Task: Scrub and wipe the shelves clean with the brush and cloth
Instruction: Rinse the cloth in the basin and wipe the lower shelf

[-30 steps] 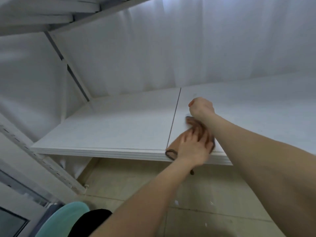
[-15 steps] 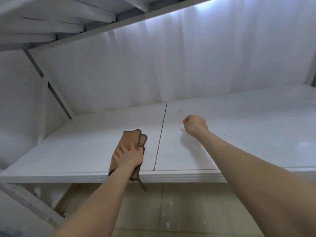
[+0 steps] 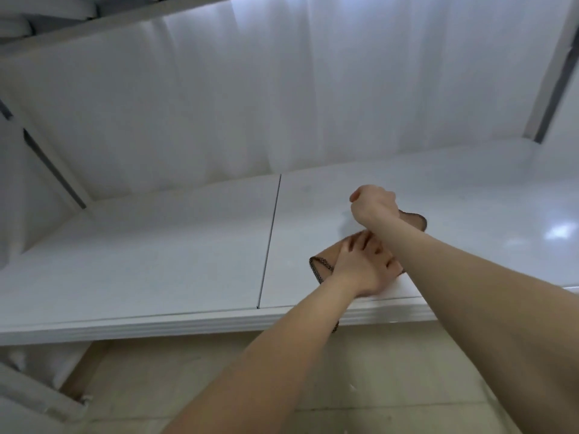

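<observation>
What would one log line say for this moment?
left hand: presses cloth flat on shelf | right hand: curled, contents hidden

Inspection finding: no legible text, label, brand, number or sign on the white shelf (image 3: 156,261), the brown cloth (image 3: 327,256) or the white sheet (image 3: 282,104) behind.

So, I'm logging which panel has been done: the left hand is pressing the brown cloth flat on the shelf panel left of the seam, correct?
Not quite. The head view shows the left hand pressing the brown cloth flat on the shelf panel right of the seam, not left of it.
</observation>
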{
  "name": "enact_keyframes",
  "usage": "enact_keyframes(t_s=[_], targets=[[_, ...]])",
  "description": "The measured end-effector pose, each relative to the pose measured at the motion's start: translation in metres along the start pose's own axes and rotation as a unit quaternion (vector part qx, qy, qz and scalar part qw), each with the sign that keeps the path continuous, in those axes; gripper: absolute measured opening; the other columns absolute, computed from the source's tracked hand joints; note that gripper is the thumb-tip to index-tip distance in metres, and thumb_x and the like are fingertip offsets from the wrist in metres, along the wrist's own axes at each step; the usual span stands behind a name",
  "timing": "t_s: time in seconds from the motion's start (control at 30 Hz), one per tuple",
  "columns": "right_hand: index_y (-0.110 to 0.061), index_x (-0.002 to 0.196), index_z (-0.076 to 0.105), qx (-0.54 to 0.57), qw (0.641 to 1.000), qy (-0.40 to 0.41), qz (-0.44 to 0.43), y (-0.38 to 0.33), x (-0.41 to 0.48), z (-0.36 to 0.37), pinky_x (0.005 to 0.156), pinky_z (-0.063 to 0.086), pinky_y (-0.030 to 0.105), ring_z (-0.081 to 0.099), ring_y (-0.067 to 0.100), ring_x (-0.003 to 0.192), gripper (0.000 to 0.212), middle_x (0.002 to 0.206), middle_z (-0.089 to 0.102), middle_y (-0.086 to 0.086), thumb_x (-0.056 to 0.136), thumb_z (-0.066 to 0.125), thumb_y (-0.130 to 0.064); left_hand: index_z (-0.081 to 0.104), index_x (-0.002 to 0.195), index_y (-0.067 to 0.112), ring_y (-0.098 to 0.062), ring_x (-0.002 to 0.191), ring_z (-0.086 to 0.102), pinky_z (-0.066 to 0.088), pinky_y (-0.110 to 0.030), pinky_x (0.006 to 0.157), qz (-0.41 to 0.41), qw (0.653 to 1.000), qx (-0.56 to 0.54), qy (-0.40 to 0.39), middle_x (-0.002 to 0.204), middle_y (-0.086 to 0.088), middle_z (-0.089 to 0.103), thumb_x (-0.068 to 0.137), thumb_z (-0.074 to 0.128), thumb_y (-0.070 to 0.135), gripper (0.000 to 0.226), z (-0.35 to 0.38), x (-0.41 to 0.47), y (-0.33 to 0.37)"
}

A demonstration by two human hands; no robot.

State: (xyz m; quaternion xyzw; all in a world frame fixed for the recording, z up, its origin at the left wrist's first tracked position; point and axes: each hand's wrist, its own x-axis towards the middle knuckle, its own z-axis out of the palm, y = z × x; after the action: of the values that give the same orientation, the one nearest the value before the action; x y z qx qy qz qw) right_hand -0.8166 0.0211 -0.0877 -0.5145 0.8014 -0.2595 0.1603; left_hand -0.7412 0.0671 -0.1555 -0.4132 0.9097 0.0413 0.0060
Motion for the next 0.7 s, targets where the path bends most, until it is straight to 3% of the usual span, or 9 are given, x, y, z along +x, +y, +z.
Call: enact_keyframes(t_s=[0.07, 0.13, 0.23, 0.3, 0.37, 0.47, 0.57, 0.7], targets=[[-0.015, 0.129, 0.056, 0.002, 1.000, -0.008, -0.008, -0.007, 0.000, 0.001, 0.090, 0.041, 0.036, 0.033, 0.030, 0.128, 0.038, 0.133, 0.050, 0.011, 0.097, 0.036, -0.009, 0.031, 0.145, 0.029, -0.020, 0.146, 0.001, 0.002, -0.042, 0.117, 0.028, 1.000, -0.007, 0.003, 0.158, 0.000, 0.011, 0.098, 0.021, 0.049, 0.052, -0.001, -0.013, -0.008], [-0.015, 0.129, 0.056, 0.000, 1.000, -0.015, -0.011, -0.015, -0.003, 0.001, 0.089, 0.040, 0.035, 0.033, 0.031, 0.128, 0.039, 0.134, 0.049, 0.011, 0.096, 0.036, -0.010, 0.023, 0.146, 0.039, -0.017, 0.145, 0.005, 0.006, -0.040, 0.117, 0.022, 0.999, -0.023, 0.019, 0.159, 0.003, 0.009, 0.095, 0.026, 0.057, 0.054, -0.004, -0.028, -0.027], [-0.015, 0.130, 0.056, -0.006, 1.000, -0.023, -0.011, -0.021, -0.010, -0.003, 0.097, 0.039, 0.035, 0.035, 0.033, 0.129, 0.040, 0.136, 0.049, 0.012, 0.095, 0.038, -0.011, 0.008, 0.148, 0.041, -0.021, 0.146, 0.005, 0.007, -0.041, 0.116, -0.096, 0.994, -0.037, 0.018, 0.160, 0.001, 0.004, 0.091, 0.025, 0.065, 0.065, -0.008, -0.049, -0.064], [-0.013, 0.126, 0.058, -0.004, 0.999, -0.028, -0.016, -0.020, -0.014, -0.006, 0.094, 0.039, 0.034, 0.039, 0.035, 0.126, 0.039, 0.133, 0.052, 0.013, 0.093, 0.039, -0.010, 0.004, 0.150, 0.038, -0.023, 0.147, -0.003, 0.001, -0.041, 0.116, -0.197, 0.980, -0.036, -0.012, 0.160, -0.006, -0.004, 0.091, 0.020, 0.067, 0.068, -0.011, -0.056, -0.079], [-0.011, 0.122, 0.060, 0.002, 0.999, -0.031, -0.015, -0.013, -0.018, -0.009, 0.088, 0.039, 0.032, 0.041, 0.035, 0.123, 0.037, 0.129, 0.054, 0.014, 0.091, 0.039, -0.009, 0.001, 0.150, 0.039, -0.024, 0.147, -0.007, -0.003, -0.043, 0.116, -0.231, 0.972, -0.037, -0.030, 0.159, -0.008, -0.008, 0.093, 0.016, 0.064, 0.064, -0.011, -0.055, -0.075], [-0.010, 0.122, 0.060, 0.000, 1.000, -0.022, -0.002, -0.001, -0.021, -0.015, 0.088, 0.039, 0.033, 0.040, 0.035, 0.123, 0.037, 0.130, 0.053, 0.014, 0.092, 0.038, -0.009, 0.007, 0.149, 0.038, -0.026, 0.146, 0.002, 0.004, -0.046, 0.117, -0.155, 0.988, -0.025, -0.013, 0.159, -0.006, 0.004, 0.096, 0.018, 0.056, 0.057, -0.007, -0.042, -0.030], [-0.011, 0.124, 0.058, 0.001, 1.000, -0.014, 0.012, 0.004, -0.017, -0.019, 0.087, 0.041, 0.036, 0.040, 0.035, 0.124, 0.035, 0.130, 0.052, 0.014, 0.095, 0.039, -0.010, 0.033, 0.141, 0.023, -0.028, 0.139, 0.022, 0.019, -0.044, 0.113, -0.009, 1.000, 0.013, 0.007, 0.148, -0.008, 0.029, 0.096, 0.030, 0.045, 0.050, -0.004, -0.036, 0.032], [-0.012, 0.126, 0.057, 0.001, 1.000, -0.021, 0.004, -0.002, -0.015, -0.016, 0.079, 0.040, 0.036, 0.038, 0.033, 0.124, 0.037, 0.129, 0.052, 0.014, 0.095, 0.038, -0.007, 0.060, 0.104, 0.005, -0.029, 0.112, 0.049, 0.037, -0.046, 0.095, 0.059, 0.992, -0.102, 0.038, 0.110, -0.010, 0.059, 0.096, 0.043, 0.027, 0.029, -0.015, -0.039, 0.032]])
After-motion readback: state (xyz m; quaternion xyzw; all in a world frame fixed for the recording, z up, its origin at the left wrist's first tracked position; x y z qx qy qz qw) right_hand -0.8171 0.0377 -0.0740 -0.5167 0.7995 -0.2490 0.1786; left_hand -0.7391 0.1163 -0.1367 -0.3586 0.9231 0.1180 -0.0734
